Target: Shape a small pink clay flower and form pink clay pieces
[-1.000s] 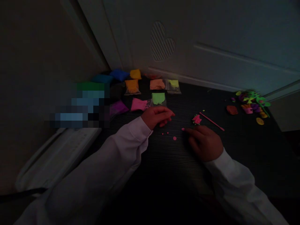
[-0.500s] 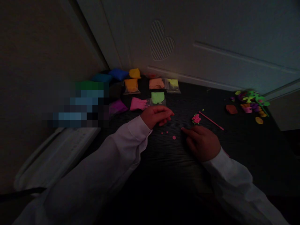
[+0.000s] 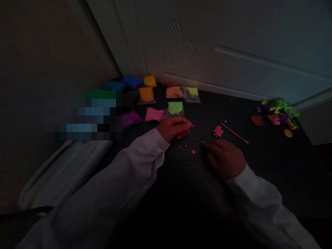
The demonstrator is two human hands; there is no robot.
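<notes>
Curled over the dark table, my left hand (image 3: 174,128) has its thumb and fingers closed together. Anything between its fingertips is hidden or too small to name. My right hand (image 3: 225,157) rests on its side, index finger stretched out with its tip down on the table, the other fingers bent. Whether something small lies under that fingertip I cannot tell. Between the hands lie two tiny pink balls (image 3: 185,146) and a flat pink disc (image 3: 193,151). Just beyond my right hand sits a pink clay flower (image 3: 218,131) with green edges, beside a thin pink modelling tool (image 3: 234,133).
Clay packets, including green (image 3: 175,108), pink (image 3: 154,114) and orange (image 3: 146,94), line the back left. A reddish-brown lump (image 3: 257,120) and colourful small clay pieces (image 3: 281,112) lie far right. A white panel (image 3: 233,27) rises behind; a whitish object (image 3: 67,173) is at left.
Both hands keep nearly the same pose and place. The whole view has shifted very slightly; the balls, disc and flower stay where they were on the table.
</notes>
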